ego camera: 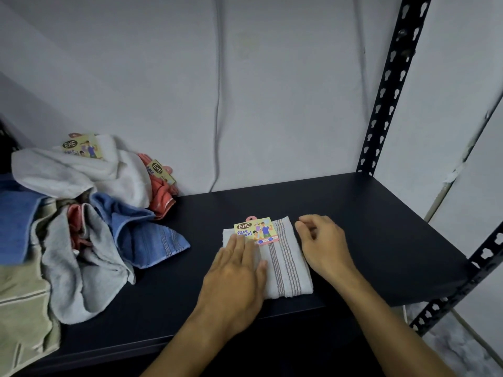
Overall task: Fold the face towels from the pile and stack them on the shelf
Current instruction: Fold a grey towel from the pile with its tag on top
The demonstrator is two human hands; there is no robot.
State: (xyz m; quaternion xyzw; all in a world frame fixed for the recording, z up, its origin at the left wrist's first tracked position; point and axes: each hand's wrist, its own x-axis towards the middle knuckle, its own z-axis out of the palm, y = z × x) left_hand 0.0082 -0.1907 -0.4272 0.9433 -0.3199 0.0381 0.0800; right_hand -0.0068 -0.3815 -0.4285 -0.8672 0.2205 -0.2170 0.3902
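A folded white face towel (285, 265) with thin brown stripes lies flat on the dark shelf board (367, 227). A yellow paper label (258, 231) is attached at its far edge. My left hand (239, 276) presses flat on the towel's left half, fingers straight, fingertips touching the label. My right hand (324, 246) hovers just beside the towel's right edge, fingers loosely curled, holding nothing. The pile of unfolded towels (89, 213) sits at the left: white, blue, grey, red and pale green ones, two showing labels.
A black slotted metal upright (392, 85) rises at the shelf's back right corner, with a diagonal brace (462, 287) at the front right. A grey wall stands close behind the shelf. The shelf's front edge runs under my forearms.
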